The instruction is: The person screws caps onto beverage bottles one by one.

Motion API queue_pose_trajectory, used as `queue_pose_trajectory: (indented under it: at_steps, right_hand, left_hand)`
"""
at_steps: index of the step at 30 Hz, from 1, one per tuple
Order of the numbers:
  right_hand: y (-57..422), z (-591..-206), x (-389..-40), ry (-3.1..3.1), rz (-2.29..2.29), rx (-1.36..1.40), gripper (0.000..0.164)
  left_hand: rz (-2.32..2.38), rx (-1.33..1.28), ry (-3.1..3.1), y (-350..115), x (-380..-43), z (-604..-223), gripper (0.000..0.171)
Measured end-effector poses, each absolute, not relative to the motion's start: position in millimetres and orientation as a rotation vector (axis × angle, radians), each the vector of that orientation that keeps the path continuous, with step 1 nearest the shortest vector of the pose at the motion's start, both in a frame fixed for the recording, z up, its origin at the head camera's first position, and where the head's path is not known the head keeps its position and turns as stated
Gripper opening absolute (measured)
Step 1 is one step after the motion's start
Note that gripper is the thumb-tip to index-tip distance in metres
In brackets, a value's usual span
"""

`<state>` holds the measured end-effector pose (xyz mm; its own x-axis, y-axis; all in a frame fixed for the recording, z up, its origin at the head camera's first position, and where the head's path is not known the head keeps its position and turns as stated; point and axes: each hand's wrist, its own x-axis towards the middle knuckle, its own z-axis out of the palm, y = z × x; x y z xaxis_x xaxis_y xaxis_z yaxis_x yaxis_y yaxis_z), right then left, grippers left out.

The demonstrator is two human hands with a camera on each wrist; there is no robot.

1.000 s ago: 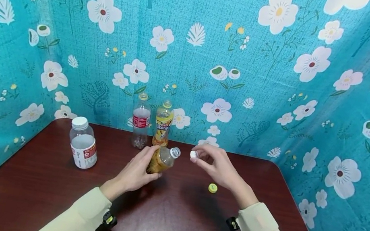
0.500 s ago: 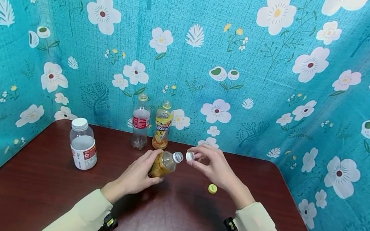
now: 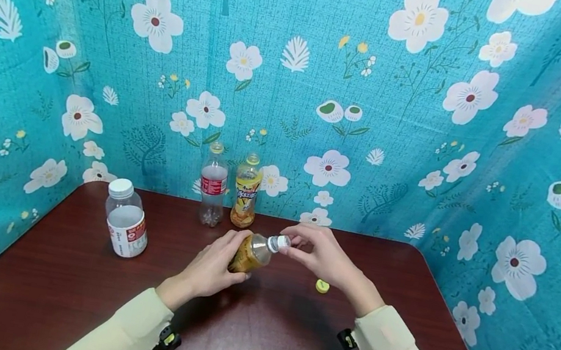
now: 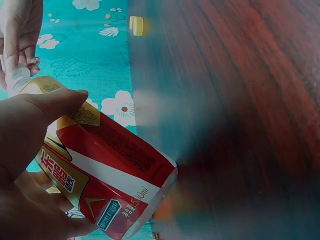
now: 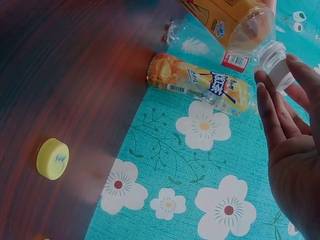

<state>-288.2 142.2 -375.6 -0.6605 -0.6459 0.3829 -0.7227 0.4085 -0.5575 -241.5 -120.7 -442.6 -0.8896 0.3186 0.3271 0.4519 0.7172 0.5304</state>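
Observation:
My left hand [image 3: 210, 261] grips a plastic drink bottle [image 4: 115, 165] with a red and gold label, its thumb and fingers wrapped round the body. The bottle leans to the right, its neck toward my right hand [image 3: 322, 257]. Between the thumb and fingers of that hand a white bottle cap [image 5: 281, 76] is pinched, right at the bottle's mouth and in line with the neck. A yellow bottle cap [image 5: 52, 159] lies on the table below my right hand.
Behind the hands stand an uncapped clear bottle with a red label [image 3: 214, 184] and a yellow-labelled tea bottle [image 3: 247, 190]. A wide white-capped jar [image 3: 127, 219] is at the left. A floral curtain [image 3: 296, 78] encloses the dark wooden table [image 3: 254, 331].
My right hand has brought the white cap left to the bottle's mouth. The held bottle has shifted slightly right and tilted further toward it.

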Motion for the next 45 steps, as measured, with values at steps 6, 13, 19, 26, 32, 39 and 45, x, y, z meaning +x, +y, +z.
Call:
queue_pose_trajectory:
  at_steps: [6,13,19,26,32,39,45]
  right_hand:
    - [141,-375,-289,-2.549,1.069,1.255,0.025]
    - [140,-374,-290,-2.55,1.03,1.279,0.025]
    - [140,-374,-291,-2.578,0.994,1.295,0.024]
    - [139,-373,-290,-2.579,1.003,1.296,0.02]
    - [139,-370,-289,-2.558,0.986,1.322,0.024]
    - [137,-360,-285,-2.547,0.904,1.353,0.027]
    - [135,-354,-284,-2.547,0.882,1.38,0.026]
  left_hand:
    - [-0.91,-0.615,-2.752,-120,-242,-441,0.08]
    - [-0.9,-0.618,-2.775,-119,-242,-439,0.08]
    - [-0.906,-0.627,-2.777,-118,-241,-439,0.079]
    - [-0.908,-0.626,-2.776,-117,-240,-439,0.08]
    - [-0.929,-0.629,-2.758,-118,-239,-439,0.08]
    - [-1.03,-0.634,-2.738,-119,-239,-439,0.082]
    - [-1.123,-0.652,-2.717,-119,-237,-438,0.081]
